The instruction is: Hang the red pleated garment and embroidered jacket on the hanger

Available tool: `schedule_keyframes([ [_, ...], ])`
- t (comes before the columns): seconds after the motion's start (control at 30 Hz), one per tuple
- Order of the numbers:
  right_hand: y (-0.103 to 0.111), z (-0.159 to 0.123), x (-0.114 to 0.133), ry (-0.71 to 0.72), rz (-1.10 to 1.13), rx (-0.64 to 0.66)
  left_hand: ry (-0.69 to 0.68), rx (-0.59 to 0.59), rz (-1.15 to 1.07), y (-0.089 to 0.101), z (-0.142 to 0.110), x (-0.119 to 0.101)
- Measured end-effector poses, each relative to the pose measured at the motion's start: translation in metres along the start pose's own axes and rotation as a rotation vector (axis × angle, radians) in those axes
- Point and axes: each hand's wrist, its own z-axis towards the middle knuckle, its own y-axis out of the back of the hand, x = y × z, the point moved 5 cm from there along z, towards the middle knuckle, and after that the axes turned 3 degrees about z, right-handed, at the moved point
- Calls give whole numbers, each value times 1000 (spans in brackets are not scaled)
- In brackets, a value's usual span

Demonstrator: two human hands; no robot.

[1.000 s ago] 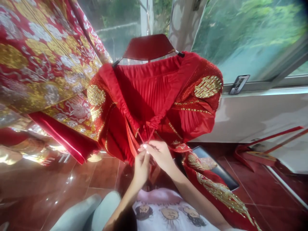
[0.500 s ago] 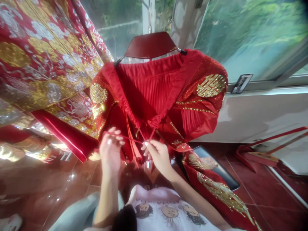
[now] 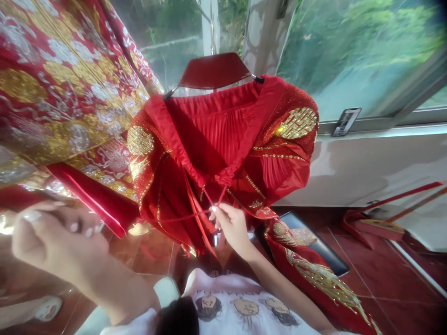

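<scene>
Sunlight fell into a room of dark red floor tiles (image 3: 380,270), which showed below and beyond the hands. Nearest, under the right forearm, was the person's white shirt (image 3: 233,284), printed with cartoon faces. The left hand (image 3: 61,232) was blurred, held well out to the side with fingers curled; I could not tell whether anything was in its grasp. The right hand (image 3: 230,228) had thumb and forefinger pinched together on a thin red cord (image 3: 185,217), one length of which ran from those fingertips toward the left hand and faded from sight.

Two strands rose from the same pinch in a V to the gathered edge of a red garment (image 3: 223,135), which hung just beyond the right hand. A gold emblem (image 3: 301,123) glittered up and right of that hand. Lower down, on the same side, trailed a beaded red cloth (image 3: 321,272). A richly embroidered cloth (image 3: 70,93) hung above and behind the left hand.

Above the hands, a dark red hanger (image 3: 216,70) gripped the garment with black-tipped clips. Past it, a phone (image 3: 347,122) leaned at the window (image 3: 349,60), with blurred greenery outside.
</scene>
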Motion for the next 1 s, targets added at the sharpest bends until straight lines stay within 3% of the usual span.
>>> schedule_keyframes([
  [0.1, -3, -3, -2, 2, -18, -3, 32, 195, 53, -36, -5, 27],
  [0.27, -3, -6, 1, 15, -62, -9, 103, 566, 94, -92, -14, 92],
  [0.33, -2, -6, 3, -1, -35, -2, 166, 724, 58, -102, -23, 117],
  [0.4, 0, -5, 3, -28, 9, 14, 281, 862, 44, -101, -31, 137],
  [0.47, 3, -4, 4, -36, 26, 17, 387, 920, 95, -83, -35, 147],
  [0.53, 6, -3, 5, -28, 8, 6, 415, 840, 172, -52, -31, 145],
  [0.67, 7, -3, 6, -42, -21, 9, 355, 405, 199, 31, -20, 120],
  [0.73, 5, -2, 6, -44, -14, 12, 232, 204, 143, 72, -18, 107],
  [0.8, 3, -1, 5, -46, 2, 19, 12, 97, 78, 104, -17, 94],
  [0.87, 1, 0, 3, -46, 16, 21, -242, 71, 1, 123, -17, 80],
  [0.93, -1, 1, 1, -46, 25, 23, -452, 64, -122, 128, -19, 66],
  [1.0, -2, 1, -1, -43, 25, 22, -427, 86, -186, 111, -19, 55],
])
